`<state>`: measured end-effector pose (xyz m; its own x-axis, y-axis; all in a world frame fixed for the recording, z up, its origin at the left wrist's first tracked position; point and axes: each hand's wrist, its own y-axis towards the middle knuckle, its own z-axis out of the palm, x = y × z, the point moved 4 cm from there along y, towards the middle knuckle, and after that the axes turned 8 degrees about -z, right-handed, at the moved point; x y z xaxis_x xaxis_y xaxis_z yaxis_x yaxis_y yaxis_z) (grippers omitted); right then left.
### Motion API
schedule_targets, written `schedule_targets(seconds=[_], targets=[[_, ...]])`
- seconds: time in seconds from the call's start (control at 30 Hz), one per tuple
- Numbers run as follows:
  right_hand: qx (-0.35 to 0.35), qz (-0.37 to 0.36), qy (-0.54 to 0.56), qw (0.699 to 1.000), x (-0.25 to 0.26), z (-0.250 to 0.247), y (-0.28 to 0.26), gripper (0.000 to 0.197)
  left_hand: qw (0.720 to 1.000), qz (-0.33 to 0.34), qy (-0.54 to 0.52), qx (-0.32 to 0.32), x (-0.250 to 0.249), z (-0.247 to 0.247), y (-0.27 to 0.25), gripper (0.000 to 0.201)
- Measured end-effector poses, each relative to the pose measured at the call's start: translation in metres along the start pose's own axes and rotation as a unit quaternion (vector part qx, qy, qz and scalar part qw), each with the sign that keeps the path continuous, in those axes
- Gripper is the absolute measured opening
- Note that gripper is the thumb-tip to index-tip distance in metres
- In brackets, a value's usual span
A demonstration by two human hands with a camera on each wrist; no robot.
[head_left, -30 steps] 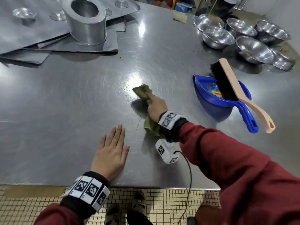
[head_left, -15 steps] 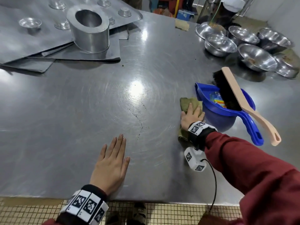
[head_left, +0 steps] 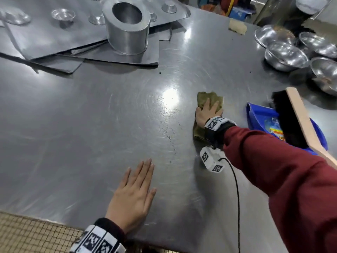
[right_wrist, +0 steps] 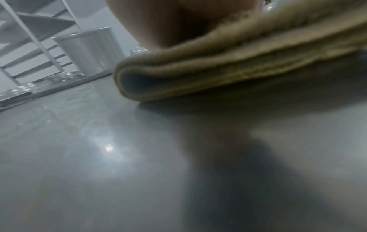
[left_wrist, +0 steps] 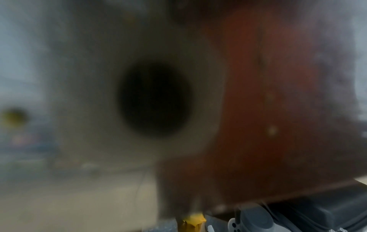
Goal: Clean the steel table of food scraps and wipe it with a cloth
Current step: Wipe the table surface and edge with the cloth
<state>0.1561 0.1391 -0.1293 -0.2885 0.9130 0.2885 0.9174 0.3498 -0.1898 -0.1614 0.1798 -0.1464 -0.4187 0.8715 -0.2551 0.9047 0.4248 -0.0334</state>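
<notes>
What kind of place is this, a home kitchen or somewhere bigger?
Most likely a commercial kitchen: a big steel table, a cluster of steel bowls at its far right corner, and flat metal trays stacked at the back left.

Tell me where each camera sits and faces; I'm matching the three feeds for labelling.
Head: looks down at the steel table; left hand flat, right hand pressing the cloth.
Left wrist: too blurred to read; a red sleeve shows.
Right wrist: low at table level, facing the folded cloth under the hand.
Head and right wrist share cloth and table.
</notes>
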Motion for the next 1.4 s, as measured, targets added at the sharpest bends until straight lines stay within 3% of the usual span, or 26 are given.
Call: schedule_targets(seconds=[0.23, 0.43, 0.53, 0.67, 0.8, 0.9, 1.0, 1.23, 1.4], targets=[[0.066, -0.18, -0.056, 0.98, 0.058, 0.014, -0.007, 0.058, 1.0, -0.007, 0.014, 0.019, 0.002, 0.003, 0.001, 0.058], [0.14, -0.395, -0.038, 0.907, 0.083, 0.022, -0.037, 0.053, 0.999, -0.01, 0.019, 0.032, 0.003, 0.003, 0.002, 0.059], [0.174, -0.433, 0.017, 0.884, 0.082, 0.014, -0.062, 0.047, 0.999, -0.011, 0.023, 0.037, 0.003, 0.001, 0.002, 0.059], [0.139, -0.383, 0.082, 0.909, 0.05, -0.019, -0.077, 0.047, 0.997, -0.015, 0.03, 0.065, 0.002, -0.002, 0.003, 0.059], [0.076, -0.228, 0.117, 0.964, -0.016, -0.057, -0.09, 0.048, 0.996, -0.02, 0.019, 0.087, 0.003, -0.001, 0.002, 0.059], [0.088, -0.145, 0.054, 0.984, -0.057, -0.047, -0.115, 0.048, 0.994, -0.017, -0.005, 0.103, 0.002, -0.004, 0.002, 0.066], [0.093, -0.109, 0.001, 0.99, -0.077, -0.014, -0.138, 0.058, 0.996, -0.005, -0.016, 0.083, 0.004, -0.007, -0.002, 0.08], [0.037, -0.003, 0.0, 0.999, -0.047, 0.008, -0.134, 0.062, 0.989, -0.13, -0.017, 0.073, 0.078, -0.023, -0.033, 0.086], [0.009, 0.001, 0.005, 1.0, 0.001, 0.021, -0.124, 0.064, 0.98, -0.187, -0.042, 0.053, 0.113, -0.034, -0.046, 0.074]])
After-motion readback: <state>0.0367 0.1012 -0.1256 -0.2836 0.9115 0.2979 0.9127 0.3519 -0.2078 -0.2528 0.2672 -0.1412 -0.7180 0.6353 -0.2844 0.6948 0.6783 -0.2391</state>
